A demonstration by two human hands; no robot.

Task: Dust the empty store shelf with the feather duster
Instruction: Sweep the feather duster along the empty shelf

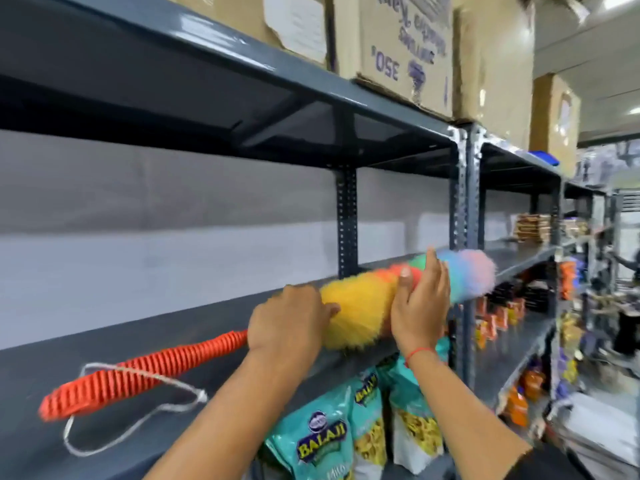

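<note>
A feather duster (360, 306) with a rainbow fluffy head and an orange ribbed handle (138, 372) lies slanted over the empty dark grey shelf (86, 393). My left hand (287, 323) grips it where the handle meets the yellow fluff. My right hand (420, 306) presses flat against the middle of the fluffy head, fingers pointing up. A white cord loop (138, 407) hangs from the handle's end onto the shelf. The blue and pink tip (474, 275) sticks out past the shelf's upright post.
Cardboard boxes (401, 46) stand on the shelf above. Teal snack bags (329, 434) hang below the shelf's front edge. A perforated steel upright (465, 188) divides the racks. More packaged goods (533, 226) fill shelves to the right.
</note>
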